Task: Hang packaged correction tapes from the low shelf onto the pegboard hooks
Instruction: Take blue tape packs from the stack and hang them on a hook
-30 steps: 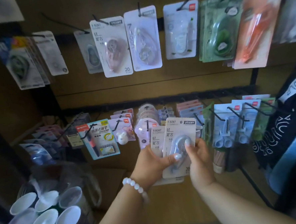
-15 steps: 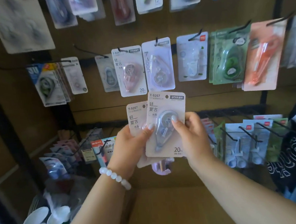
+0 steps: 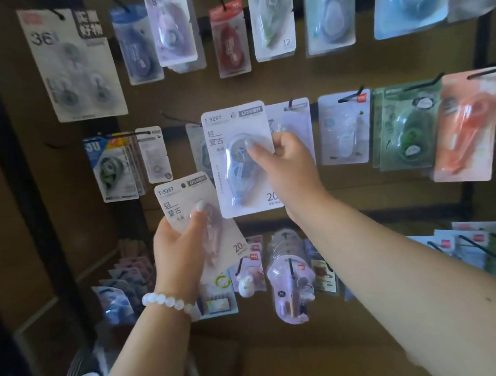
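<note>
My right hand (image 3: 287,163) pinches a white carded correction tape with a blue-grey dispenser (image 3: 236,156), thumb on the blister. The card is raised against the middle row of the pegboard, its hang hole close to a black hook (image 3: 175,119). Lower left, my left hand (image 3: 178,250) grips a second white card with a pinkish tape (image 3: 196,211), tilted, thumb across its front. A similar hanging pack (image 3: 295,121) shows partly behind the raised card.
The brown pegboard (image 3: 335,69) carries rows of black hooks with packaged tapes: a green pack (image 3: 409,131), an orange pack (image 3: 466,128), a large white multi-pack (image 3: 71,65). Lower hooks hold more stationery (image 3: 290,275). A black frame post (image 3: 15,161) stands left.
Both hands rose from the low shelf. The two cards, held together before, are now apart: the right hand lifted the blue-grey one up to the middle hook row.
</note>
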`<state>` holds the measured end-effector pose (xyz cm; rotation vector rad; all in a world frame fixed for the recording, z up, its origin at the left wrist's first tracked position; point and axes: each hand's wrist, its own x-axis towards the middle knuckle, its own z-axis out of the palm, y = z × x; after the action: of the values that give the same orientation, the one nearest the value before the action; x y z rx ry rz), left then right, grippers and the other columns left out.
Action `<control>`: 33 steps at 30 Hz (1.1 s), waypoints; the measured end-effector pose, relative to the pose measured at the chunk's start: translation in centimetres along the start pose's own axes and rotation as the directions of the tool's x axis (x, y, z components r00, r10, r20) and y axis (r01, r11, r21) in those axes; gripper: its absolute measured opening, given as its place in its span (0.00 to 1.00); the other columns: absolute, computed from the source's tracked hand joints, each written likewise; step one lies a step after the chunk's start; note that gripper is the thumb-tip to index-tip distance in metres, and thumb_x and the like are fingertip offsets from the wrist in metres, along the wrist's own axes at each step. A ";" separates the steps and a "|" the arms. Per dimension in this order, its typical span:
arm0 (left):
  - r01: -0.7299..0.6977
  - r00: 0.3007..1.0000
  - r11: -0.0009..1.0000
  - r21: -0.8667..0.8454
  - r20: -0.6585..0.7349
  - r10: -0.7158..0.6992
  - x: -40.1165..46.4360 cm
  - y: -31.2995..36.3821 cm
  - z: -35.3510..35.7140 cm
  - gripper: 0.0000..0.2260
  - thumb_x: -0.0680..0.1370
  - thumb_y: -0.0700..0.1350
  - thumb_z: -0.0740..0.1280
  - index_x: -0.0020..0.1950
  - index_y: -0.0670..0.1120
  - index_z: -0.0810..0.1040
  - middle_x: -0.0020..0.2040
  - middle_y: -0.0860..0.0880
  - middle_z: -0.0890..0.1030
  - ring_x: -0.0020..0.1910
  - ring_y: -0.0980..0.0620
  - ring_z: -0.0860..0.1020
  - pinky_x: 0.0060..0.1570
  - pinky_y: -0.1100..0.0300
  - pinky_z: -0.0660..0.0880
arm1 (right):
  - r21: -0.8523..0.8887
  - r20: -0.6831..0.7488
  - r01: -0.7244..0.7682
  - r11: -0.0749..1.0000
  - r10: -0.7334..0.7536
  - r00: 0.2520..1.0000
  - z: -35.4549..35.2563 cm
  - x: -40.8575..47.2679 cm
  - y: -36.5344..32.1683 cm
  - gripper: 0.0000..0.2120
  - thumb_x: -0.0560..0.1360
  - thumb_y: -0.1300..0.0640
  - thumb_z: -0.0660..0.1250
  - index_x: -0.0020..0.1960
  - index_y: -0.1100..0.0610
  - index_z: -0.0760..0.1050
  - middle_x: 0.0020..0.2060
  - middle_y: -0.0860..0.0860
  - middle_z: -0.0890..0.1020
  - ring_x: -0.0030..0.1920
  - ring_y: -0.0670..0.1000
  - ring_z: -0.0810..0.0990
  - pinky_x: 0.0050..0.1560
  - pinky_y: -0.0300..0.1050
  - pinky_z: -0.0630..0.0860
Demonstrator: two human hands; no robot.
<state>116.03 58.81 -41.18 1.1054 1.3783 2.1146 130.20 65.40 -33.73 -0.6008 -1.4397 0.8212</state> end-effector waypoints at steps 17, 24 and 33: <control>0.034 0.999 0.999 0.008 0.010 -0.034 0.6 -0.4 -1.4 0.13 0.76 0.53 0.70 0.57 0.49 0.79 0.52 0.48 0.85 0.49 0.44 0.85 0.49 0.38 0.81 | -0.134 -0.124 -0.084 0.987 0.067 0.990 2.1 1.5 1.3 0.12 0.75 0.48 0.67 0.51 0.55 0.72 0.38 0.42 0.76 0.39 0.43 0.76 0.32 0.35 0.70; 0.006 1.000 0.998 0.061 0.023 -0.008 0.8 -0.9 -2.2 0.08 0.74 0.51 0.72 0.51 0.50 0.81 0.51 0.48 0.86 0.48 0.45 0.85 0.49 0.37 0.81 | -0.295 -0.188 -0.208 0.933 0.156 0.970 3.3 4.3 1.6 0.18 0.76 0.44 0.64 0.59 0.57 0.74 0.50 0.49 0.80 0.43 0.48 0.75 0.29 0.37 0.65; -0.028 0.999 0.996 0.088 0.049 0.024 1.1 -0.4 -1.6 0.08 0.73 0.51 0.73 0.49 0.49 0.82 0.48 0.49 0.86 0.46 0.47 0.85 0.49 0.38 0.81 | -0.516 -0.142 -0.355 0.780 0.331 0.933 4.4 5.8 0.8 0.22 0.80 0.47 0.59 0.66 0.62 0.69 0.58 0.55 0.78 0.49 0.55 0.76 0.34 0.41 0.70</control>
<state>114.09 58.81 -41.38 1.2062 1.4549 2.0490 125.40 69.99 -30.51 -1.3375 -1.5468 0.6700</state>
